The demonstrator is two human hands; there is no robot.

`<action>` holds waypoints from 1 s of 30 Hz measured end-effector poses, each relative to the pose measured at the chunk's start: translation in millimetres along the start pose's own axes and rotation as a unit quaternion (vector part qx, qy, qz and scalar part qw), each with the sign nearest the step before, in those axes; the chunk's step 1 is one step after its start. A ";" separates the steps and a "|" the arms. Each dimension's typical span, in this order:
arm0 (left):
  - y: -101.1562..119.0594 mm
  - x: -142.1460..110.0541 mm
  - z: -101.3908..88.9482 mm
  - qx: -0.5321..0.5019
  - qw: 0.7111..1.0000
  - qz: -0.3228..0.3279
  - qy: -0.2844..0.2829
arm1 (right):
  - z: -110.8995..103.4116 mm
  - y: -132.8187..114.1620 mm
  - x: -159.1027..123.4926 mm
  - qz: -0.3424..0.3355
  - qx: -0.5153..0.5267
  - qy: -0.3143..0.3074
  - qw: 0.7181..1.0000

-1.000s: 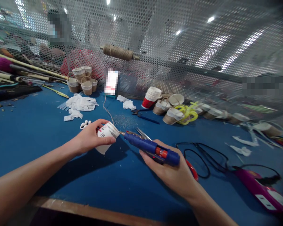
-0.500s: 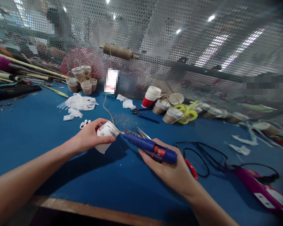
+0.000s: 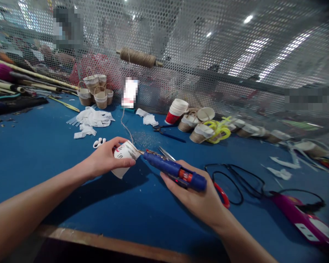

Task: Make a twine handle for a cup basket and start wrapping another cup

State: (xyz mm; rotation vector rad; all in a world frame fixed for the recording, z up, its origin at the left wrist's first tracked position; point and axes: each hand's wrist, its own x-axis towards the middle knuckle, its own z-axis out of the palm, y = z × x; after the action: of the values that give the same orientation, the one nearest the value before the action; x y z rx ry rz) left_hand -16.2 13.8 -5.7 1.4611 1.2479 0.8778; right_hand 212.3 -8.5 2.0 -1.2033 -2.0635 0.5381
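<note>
My left hand [image 3: 109,155] is closed round a white paper cup [image 3: 123,168], tilted on its side with red and dark print. A thin twine [image 3: 125,126] runs from the cup's base end back across the table toward the spool. In my right hand [image 3: 194,197] lies a blue hot glue gun [image 3: 170,165], its fingers wrapped round the grip. The nozzle tip touches or nearly touches the cup's edge where the twine lies; I cannot tell which. Scissors [image 3: 167,153] with a red handle lie on the table, partly hidden behind my right hand.
A twine spool [image 3: 138,57] hangs on the perforated metal screen. Twine-wrapped cups [image 3: 101,99] stand back left; stacked paper cups [image 3: 177,109] and pliers [image 3: 170,136] lie back right. A black cord [image 3: 235,175] loops near a purple power strip [image 3: 304,219]. White cloth pieces [image 3: 94,117] lie left.
Hardly anything differs. The view has shifted slightly; both hands keep their hold on the cup and the glue gun, with the nozzle still at the cup's edge.
</note>
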 end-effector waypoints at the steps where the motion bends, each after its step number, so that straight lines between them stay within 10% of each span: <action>1: -0.3 0.1 -0.3 -0.003 1.000 0.000 0.001 | -0.6 0.1 0.2 -0.001 -0.004 -0.005 1.000; 30: -1.7 1.4 1.1 -0.026 1.000 -0.010 -0.004 | -1.3 -3.0 0.5 -0.033 -0.002 -0.001 0.999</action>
State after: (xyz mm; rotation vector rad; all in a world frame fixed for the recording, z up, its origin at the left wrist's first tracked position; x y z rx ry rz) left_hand -15.3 14.9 -7.7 1.4076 1.2238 0.8832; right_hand 211.3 -9.4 5.0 -1.1316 -2.0985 0.5044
